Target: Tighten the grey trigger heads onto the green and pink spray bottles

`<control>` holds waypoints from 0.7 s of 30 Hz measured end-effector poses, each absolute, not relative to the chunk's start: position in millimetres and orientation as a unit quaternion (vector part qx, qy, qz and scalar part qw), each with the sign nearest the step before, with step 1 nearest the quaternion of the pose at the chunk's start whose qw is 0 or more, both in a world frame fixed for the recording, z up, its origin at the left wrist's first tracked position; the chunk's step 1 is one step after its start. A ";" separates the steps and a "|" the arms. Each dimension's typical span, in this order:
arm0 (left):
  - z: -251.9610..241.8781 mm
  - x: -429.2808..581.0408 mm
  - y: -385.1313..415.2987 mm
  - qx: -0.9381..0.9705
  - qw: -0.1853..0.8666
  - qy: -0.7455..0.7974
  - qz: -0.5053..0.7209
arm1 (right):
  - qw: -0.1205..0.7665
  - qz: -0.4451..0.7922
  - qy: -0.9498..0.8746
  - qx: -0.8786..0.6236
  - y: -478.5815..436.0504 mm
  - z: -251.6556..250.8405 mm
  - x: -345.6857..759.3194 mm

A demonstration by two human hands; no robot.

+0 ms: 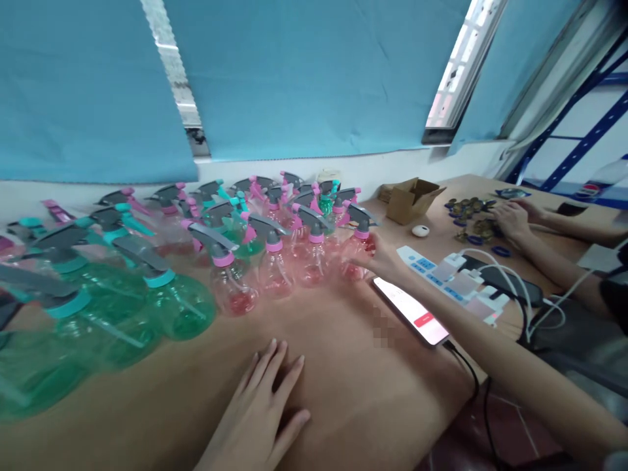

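My left hand (265, 405) lies flat on the wooden table (333, 392), fingers spread, with nothing in it. Stretched forward, my right hand (375, 258) has its fingers closed around the body of a clear pink spray bottle (357, 252) with a grey and pink trigger head. That bottle stands upright at the right end of a row of similar ones, such as this pink spray bottle (314, 258) beside it. Green spray bottles (181, 307) with turquoise collars fill the left side. Part of the held bottle is hidden by my fingers.
A lit phone (412, 311) on a cable lies under my right forearm. Beyond it are a white power strip (436, 278) with chargers, a small white object (420, 230) and an open cardboard box (415, 199). Another person's hands (513, 219) touch small brass-coloured parts (466, 209) at right.
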State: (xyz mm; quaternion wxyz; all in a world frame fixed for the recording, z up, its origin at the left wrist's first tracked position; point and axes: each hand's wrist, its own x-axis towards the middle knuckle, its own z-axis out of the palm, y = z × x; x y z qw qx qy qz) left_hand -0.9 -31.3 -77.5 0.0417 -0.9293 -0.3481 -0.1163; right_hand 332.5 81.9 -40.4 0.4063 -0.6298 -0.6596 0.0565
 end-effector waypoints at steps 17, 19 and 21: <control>-82.3 28.9 -1.1 -0.934 0.000 -0.337 -0.121 | 0.393 0.062 -0.684 -0.611 90.1 -47.2 325.3; -80.1 27.4 -0.9 -0.935 -0.007 -0.336 -0.117 | 0.394 0.062 -0.673 -0.622 85.5 -45.4 322.9; -77.7 24.3 -0.8 -0.935 -0.011 -0.335 -0.114 | 0.398 0.057 -0.655 -0.640 75.4 -42.7 319.4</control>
